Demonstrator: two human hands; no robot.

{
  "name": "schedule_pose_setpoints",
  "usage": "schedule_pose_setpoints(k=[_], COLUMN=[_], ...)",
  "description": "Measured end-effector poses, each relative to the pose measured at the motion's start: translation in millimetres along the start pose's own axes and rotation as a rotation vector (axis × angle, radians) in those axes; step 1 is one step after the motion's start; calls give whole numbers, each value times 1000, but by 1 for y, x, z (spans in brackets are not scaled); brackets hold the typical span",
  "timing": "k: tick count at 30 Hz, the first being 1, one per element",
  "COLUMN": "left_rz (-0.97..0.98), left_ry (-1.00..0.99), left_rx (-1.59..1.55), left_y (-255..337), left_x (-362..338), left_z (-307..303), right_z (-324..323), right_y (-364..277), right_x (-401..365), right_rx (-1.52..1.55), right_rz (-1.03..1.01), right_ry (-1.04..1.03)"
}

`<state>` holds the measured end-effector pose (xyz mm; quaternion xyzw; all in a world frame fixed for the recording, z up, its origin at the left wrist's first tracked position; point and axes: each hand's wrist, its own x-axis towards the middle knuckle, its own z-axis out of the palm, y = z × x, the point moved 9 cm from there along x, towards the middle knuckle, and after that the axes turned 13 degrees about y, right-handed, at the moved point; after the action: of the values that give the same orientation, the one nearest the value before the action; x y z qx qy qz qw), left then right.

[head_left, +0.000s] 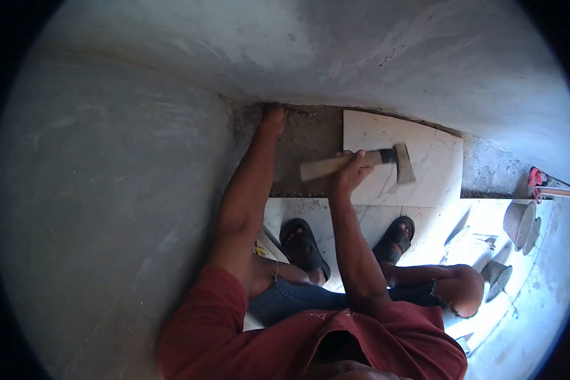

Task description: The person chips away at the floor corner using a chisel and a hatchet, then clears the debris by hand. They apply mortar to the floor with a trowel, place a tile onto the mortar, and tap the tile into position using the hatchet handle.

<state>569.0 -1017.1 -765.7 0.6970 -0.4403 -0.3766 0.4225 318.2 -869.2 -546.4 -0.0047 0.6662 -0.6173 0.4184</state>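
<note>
With fingers wrapped around its wooden handle, my right hand [351,173] is holding the hatchet [361,162] over the pale tile [424,183]; beyond, my left hand [273,115] is reaching the wall [278,69] base, finger state indiscernible.

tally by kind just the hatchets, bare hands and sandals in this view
Hatchet: 1
Hands: 2 (left hand, right hand)
Sandals: 2 (left sandal, right sandal)
Total: 5
</note>
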Motion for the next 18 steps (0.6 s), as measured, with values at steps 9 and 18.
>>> schedule_pose_setpoints(k=[9,18], left_rz=[60,-747], left_ry=[-415,-95], left_rx=[462,-367], left_y=[38,92], left_x=[-13,-46], left_z=[8,-9], right_z=[-9,8], right_y=[23,33], right_x=[-7,-4], right_rx=[-120,-360], right_rz=[171,103], right_ry=[-108,-310])
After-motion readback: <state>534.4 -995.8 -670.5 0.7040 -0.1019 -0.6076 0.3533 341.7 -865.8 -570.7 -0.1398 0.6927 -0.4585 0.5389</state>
